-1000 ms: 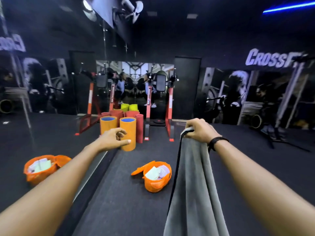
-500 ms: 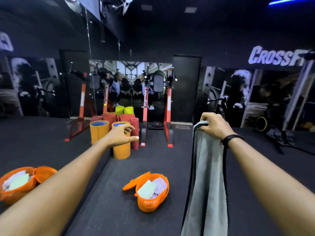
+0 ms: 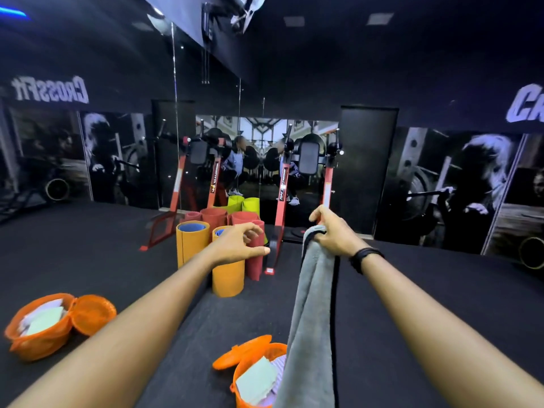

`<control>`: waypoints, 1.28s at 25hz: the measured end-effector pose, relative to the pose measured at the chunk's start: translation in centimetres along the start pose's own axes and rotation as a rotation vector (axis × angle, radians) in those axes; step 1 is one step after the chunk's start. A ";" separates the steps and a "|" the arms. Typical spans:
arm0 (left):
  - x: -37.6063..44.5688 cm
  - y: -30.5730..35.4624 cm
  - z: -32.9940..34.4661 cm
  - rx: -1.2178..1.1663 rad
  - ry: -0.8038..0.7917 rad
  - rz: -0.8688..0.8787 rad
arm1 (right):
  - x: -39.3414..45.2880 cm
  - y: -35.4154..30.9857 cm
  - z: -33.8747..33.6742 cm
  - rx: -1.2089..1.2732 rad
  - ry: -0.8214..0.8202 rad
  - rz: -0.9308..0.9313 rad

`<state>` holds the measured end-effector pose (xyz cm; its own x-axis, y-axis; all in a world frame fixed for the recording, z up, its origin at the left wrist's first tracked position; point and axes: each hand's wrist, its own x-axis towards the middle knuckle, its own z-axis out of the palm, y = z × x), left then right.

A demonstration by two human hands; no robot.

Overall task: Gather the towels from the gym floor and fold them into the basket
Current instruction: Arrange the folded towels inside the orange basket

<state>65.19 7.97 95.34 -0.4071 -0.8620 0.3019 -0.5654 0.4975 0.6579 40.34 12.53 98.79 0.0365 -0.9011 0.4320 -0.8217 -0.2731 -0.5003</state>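
While towel (image 3: pixel 312 304) hangs, basket (image 3: pixel 244 401) holds folded towels (image 3: pixel 256 379).

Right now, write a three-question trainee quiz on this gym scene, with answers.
1. True or false: the right hand grips the grey towel by its top edge.
2. What is the left hand holding? A) a rolled mat B) nothing C) the basket lid
3. Fill in: the orange basket on the floor already holds folded ____.

Key: 1 true; 2 B, its fingers are spread in the air in front of the orange rolled mat; 3 towels.
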 end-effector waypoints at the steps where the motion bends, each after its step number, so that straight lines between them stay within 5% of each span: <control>1: 1.8 -0.1 1.0 -0.007 -0.022 0.016 | 1.5 1.2 1.0 0.017 -0.038 -0.002; 12: 23.5 -4.0 7.0 -0.033 -0.081 0.247 | 19.3 11.6 7.0 0.157 -0.094 -0.040; 18: 30.8 -8.1 6.8 -0.228 0.220 0.104 | 24.6 18.7 9.8 0.202 -0.573 0.026; 21: 32.1 -10.9 5.0 -0.345 0.362 -0.065 | 27.5 20.3 12.4 0.178 -0.527 -0.070; 27: 34.0 -10.8 6.5 0.042 -0.009 -0.111 | 35.8 18.9 14.1 0.366 -0.479 -0.366; 30: 35.5 -9.8 5.8 -0.065 0.129 -0.071 | 38.8 20.7 13.6 0.477 -0.548 -0.388; 32: 36.4 -8.8 5.4 -0.236 0.324 -0.055 | 40.2 23.3 14.3 0.439 -0.737 -0.344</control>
<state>51.46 -27.27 96.79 -0.1123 -0.8915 0.4388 -0.3844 0.4462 0.8082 30.78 -34.89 93.74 0.7150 -0.6922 0.0982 -0.4145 -0.5328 -0.7377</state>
